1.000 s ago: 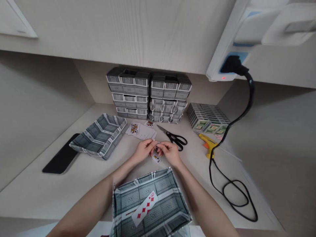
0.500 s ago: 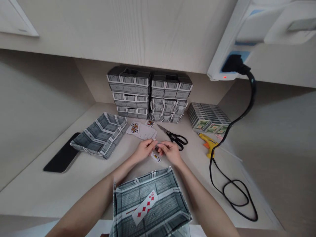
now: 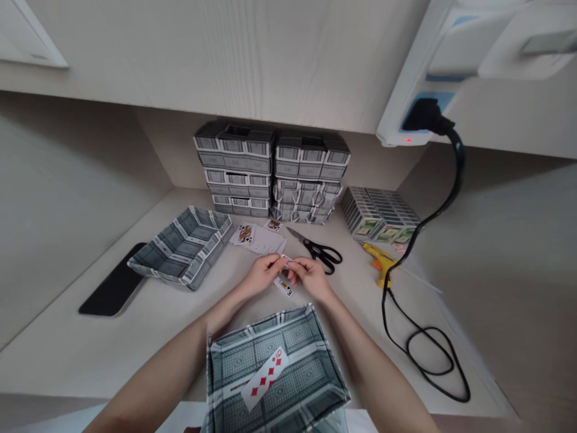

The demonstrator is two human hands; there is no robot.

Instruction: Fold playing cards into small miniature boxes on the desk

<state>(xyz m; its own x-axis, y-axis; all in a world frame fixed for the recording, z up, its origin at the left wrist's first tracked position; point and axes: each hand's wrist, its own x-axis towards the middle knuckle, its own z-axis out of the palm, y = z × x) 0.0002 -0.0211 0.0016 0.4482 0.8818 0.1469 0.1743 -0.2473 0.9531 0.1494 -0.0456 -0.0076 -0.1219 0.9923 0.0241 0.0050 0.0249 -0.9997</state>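
My left hand (image 3: 265, 272) and my right hand (image 3: 309, 275) meet over the desk, fingertips pinching a small piece of playing card (image 3: 287, 259) between them. Most of that piece is hidden by the fingers. Just below them a cut king card (image 3: 283, 287) lies on the desk. Closer to me, between my forearms, is an open box made of playing cards (image 3: 297, 343), with a nine of diamonds strip (image 3: 265, 380) lying inside it. Beyond my hands sit a pile of cards (image 3: 265, 239) with a queen on top, and black-handled scissors (image 3: 322, 249).
A card tray (image 3: 180, 246) and a black phone (image 3: 112, 282) lie at left. Stacked card boxes (image 3: 241, 162) stand at the back, beside packed card decks (image 3: 381, 213). At right, a yellow glue gun (image 3: 381, 261) trails a black cord (image 3: 460, 385) near the power strip (image 3: 406, 120).
The card piece between my fingertips has turned a little and shows more of its white face. My hands stay in nearly the same place; the view has shifted slightly.
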